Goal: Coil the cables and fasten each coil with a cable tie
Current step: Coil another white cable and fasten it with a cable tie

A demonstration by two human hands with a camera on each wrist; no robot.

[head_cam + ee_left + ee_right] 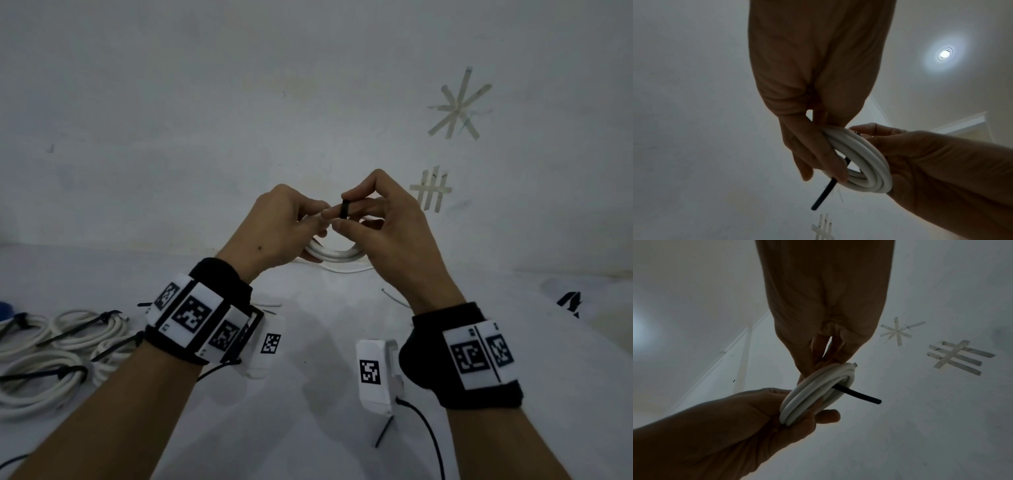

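1. Far to the left of the white coil [334, 254] that you hold up, the finished coils [51, 346] lie on the surface [325, 342], each already bound with a black tie. Take them as your standard for tightness.
2. Your left hand [274, 228] is on the coil's left side, its fingers [818, 155] curled round the stacked turns. Keep that grip firm so that the turns stay flat together, as the left wrist view shows them.
3. The cable tie [345, 209] stands upright at the top of the coil, between your two hands; in the wrist views its black tail [859, 395] pokes out through the middle of the coil. I judge that you are wrapping it and have not yet locked it.
4. Your right hand [380, 219] is on the coil's right side, thumb and forefinger pinching the tie. Bring the tail round all the turns, missing none, and feed it squarely into the head. Whether the tail is in the head yet, I cannot tell.
5. Pull snug, not hard; too much pull will likely kink the cable.
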